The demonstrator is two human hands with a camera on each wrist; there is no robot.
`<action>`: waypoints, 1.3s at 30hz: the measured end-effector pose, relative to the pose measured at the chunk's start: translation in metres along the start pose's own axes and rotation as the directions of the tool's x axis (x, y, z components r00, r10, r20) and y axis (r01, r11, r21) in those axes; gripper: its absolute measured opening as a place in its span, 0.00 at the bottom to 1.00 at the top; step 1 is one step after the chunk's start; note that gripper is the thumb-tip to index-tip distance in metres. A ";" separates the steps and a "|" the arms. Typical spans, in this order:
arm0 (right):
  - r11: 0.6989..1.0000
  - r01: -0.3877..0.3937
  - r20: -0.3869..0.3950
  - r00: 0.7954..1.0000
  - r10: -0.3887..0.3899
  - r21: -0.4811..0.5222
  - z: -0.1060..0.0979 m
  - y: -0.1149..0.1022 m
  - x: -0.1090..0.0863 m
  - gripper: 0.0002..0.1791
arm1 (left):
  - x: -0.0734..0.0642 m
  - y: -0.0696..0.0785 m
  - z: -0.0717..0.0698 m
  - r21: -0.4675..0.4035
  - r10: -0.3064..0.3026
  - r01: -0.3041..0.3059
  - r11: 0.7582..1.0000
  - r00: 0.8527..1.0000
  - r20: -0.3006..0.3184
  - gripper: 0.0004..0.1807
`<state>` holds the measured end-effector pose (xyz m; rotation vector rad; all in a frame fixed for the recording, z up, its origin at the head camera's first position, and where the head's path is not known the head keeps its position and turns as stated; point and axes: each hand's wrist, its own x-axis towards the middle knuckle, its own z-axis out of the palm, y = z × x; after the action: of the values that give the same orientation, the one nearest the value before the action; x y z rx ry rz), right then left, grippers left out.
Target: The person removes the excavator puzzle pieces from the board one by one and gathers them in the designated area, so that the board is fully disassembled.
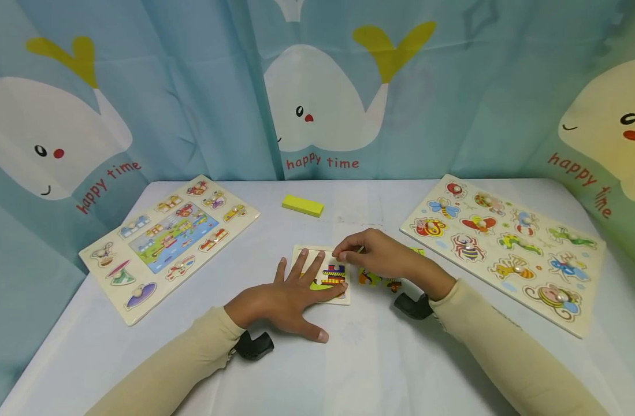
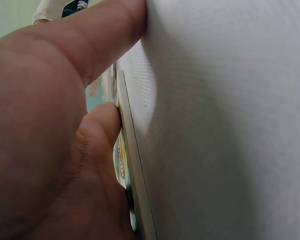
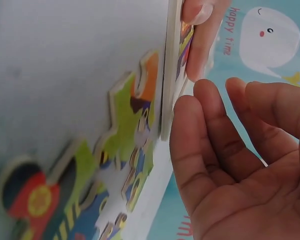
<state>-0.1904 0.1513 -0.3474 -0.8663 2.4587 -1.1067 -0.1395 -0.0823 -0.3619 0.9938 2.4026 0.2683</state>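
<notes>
The small puzzle board (image 1: 339,301) lies on the near side of the yellow block (image 1: 303,205), seemingly part-filled, with loose pieces (image 1: 369,278) still unplaced nearer and right of that block, the left hand (image 1: 290,300) spread across it, the right hand (image 1: 383,255) curved, its hold unclear.

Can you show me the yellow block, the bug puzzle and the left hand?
Yellow block (image 1: 303,205): head view, middle of its top.
Bug puzzle (image 1: 491,249): head view, bare board near its middle.
Left hand (image 1: 288,302): head view, back of the hand.
</notes>
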 end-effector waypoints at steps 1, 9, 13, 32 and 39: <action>1.000 -0.004 0.002 1.000 0.004 0.010 0.001 -0.001 0.000 0.10 | 0.000 0.000 0.000 -0.002 0.001 -0.001 1.000 1.000 0.000 0.47; 0.998 -0.020 0.020 1.000 0.019 0.057 0.003 -0.003 0.003 0.11 | -0.001 0.001 0.000 -0.005 0.001 -0.001 1.000 1.000 -0.006 0.47; 0.999 -0.015 0.038 0.999 0.014 0.039 0.004 -0.004 0.005 0.10 | -0.001 0.000 0.000 -0.002 -0.007 0.007 1.000 1.000 -0.003 0.47; 0.999 0.011 0.066 0.998 -0.013 0.035 0.007 0.001 0.008 0.11 | -0.001 0.000 0.001 0.012 -0.011 0.011 1.000 1.000 -0.010 0.47; 0.999 0.004 0.060 0.998 -0.007 0.054 0.006 -0.002 0.008 0.11 | -0.001 0.001 0.000 0.014 -0.015 0.015 1.000 1.000 -0.010 0.47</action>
<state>-0.1928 0.1416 -0.3506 -0.8777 2.3681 -1.1262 -0.1383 -0.0826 -0.3609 0.9826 2.4227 0.2517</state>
